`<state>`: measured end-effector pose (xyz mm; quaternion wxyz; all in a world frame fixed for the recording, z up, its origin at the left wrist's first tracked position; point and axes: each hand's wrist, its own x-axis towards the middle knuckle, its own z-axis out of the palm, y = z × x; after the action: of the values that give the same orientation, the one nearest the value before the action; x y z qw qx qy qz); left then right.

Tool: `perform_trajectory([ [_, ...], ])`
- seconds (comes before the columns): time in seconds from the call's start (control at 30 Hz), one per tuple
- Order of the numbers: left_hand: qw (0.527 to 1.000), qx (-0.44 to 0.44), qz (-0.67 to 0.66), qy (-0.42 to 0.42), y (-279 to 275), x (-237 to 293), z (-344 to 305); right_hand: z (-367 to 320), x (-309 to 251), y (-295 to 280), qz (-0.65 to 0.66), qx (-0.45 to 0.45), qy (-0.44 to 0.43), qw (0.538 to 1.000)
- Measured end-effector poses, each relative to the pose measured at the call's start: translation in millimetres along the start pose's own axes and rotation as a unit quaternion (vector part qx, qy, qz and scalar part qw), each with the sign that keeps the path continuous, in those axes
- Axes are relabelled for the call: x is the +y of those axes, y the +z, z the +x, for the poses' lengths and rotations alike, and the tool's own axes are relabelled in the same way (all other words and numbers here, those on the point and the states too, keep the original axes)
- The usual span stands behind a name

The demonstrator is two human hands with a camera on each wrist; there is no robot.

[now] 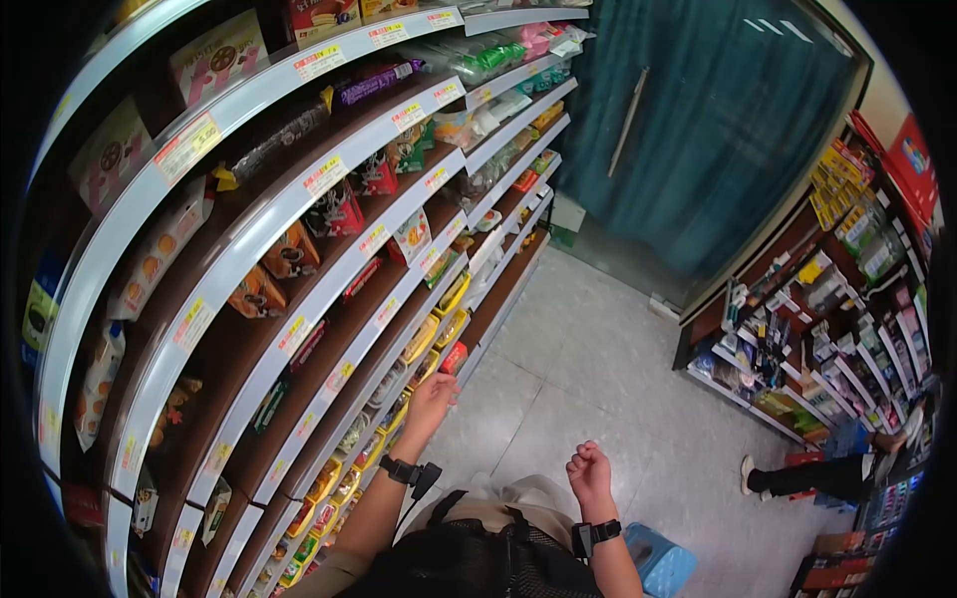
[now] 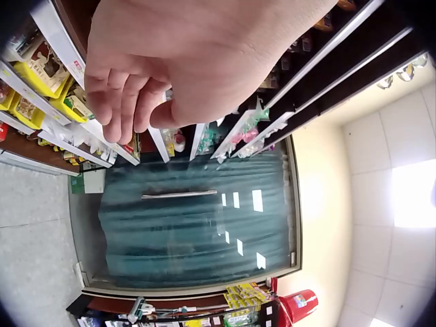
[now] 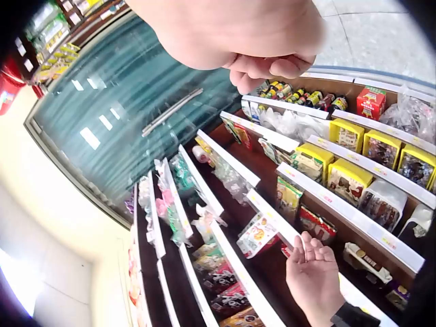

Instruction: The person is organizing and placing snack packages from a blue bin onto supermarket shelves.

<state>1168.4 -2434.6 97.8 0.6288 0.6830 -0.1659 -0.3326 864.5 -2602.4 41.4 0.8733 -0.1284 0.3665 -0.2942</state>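
My left hand (image 1: 431, 404) is held beside the lower shelves, its fingers loosely bent and nothing in them. In the right wrist view its palm faces up in front of the shelf edges. Nearest to it in the head view are yellow-rimmed bins (image 1: 420, 339) of packaged snacks and a small red box (image 1: 454, 359). Over the floor in front of my body is my right hand (image 1: 590, 470), fingers loosely curled and holding nothing. The right wrist view shows that hand (image 3: 238, 34) from close up, with part of its fingers hidden behind the palm.
Tall shelves (image 1: 249, 219) with price tags and packaged snacks curve along the left. Ahead stands a glass door (image 1: 688, 149) with a teal curtain and a long handle. At right are more stocked shelves (image 1: 797, 339) and a person's leg (image 1: 807, 478). A blue stool (image 1: 660, 560) is near my right arm.
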Motion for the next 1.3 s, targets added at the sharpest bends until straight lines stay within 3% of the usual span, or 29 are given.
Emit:
perform_trajectory([
  [0.1,0.999,0.006,-0.028,-0.044,-14,-11,32,55,3,22,-0.068,0.006,0.032,0.997],
  [0.2,0.997,-0.002,-0.040,-0.064,-31,-36,64,109,-1,74,-0.132,-0.047,0.101,0.985],
  [0.37,0.993,0.025,-0.052,-0.104,-30,-63,144,239,-17,156,-0.249,-0.127,0.108,0.954],
  [0.47,0.988,0.039,-0.049,-0.139,-9,-59,200,345,-14,187,-0.324,-0.155,0.123,0.925],
  [0.53,0.981,0.048,-0.019,-0.188,13,-49,243,408,-12,212,-0.438,-0.164,0.134,0.874],
  [0.57,0.984,0.042,-0.039,-0.171,11,-78,266,441,-6,219,-0.436,-0.174,0.144,0.871],
  [0.63,0.965,0.092,0.002,-0.245,35,-42,303,494,0,239,-0.507,-0.181,0.177,0.824],
  [0.67,0.976,0.094,-0.008,-0.195,33,-75,329,515,-1,251,-0.539,-0.191,0.176,0.801],
  [0.7,0.974,0.104,-0.006,-0.201,32,-75,347,533,2,264,-0.538,-0.196,0.186,0.799],
  [0.77,0.963,0.150,-0.050,-0.219,33,-70,383,572,23,278,-0.539,-0.278,0.093,0.790],
  [0.8,0.959,0.174,-0.036,-0.222,37,-64,401,620,61,256,-0.535,-0.307,0.046,0.786],
  [0.83,0.956,0.179,-0.038,-0.230,36,-71,418,643,74,257,-0.537,-0.307,0.056,0.784],
  [0.9,0.948,0.192,-0.007,-0.255,34,-100,437,674,88,265,-0.574,-0.321,0.042,0.752],
  [0.97,0.948,0.222,0.053,-0.220,41,-107,451,691,101,269,-0.596,-0.339,0.063,0.725],
  [1.03,0.931,0.291,0.160,-0.150,39,-151,453,690,106,261,-0.620,-0.365,0.079,0.690],
  [1.13,0.946,0.284,0.086,-0.132,35,-184,458,672,93,273,-0.660,-0.349,0.048,0.664],
  [1.17,0.938,0.312,0.073,-0.131,36,-184,456,663,82,286,-0.706,-0.355,0.032,0.612],
  [1.23,0.962,0.267,0.065,-0.004,41,-177,454,680,96,261,-0.660,-0.406,0.054,0.630],
  [1.3,0.950,0.277,0.105,-0.100,49,-163,445,687,97,249,-0.607,-0.424,0.107,0.663],
])
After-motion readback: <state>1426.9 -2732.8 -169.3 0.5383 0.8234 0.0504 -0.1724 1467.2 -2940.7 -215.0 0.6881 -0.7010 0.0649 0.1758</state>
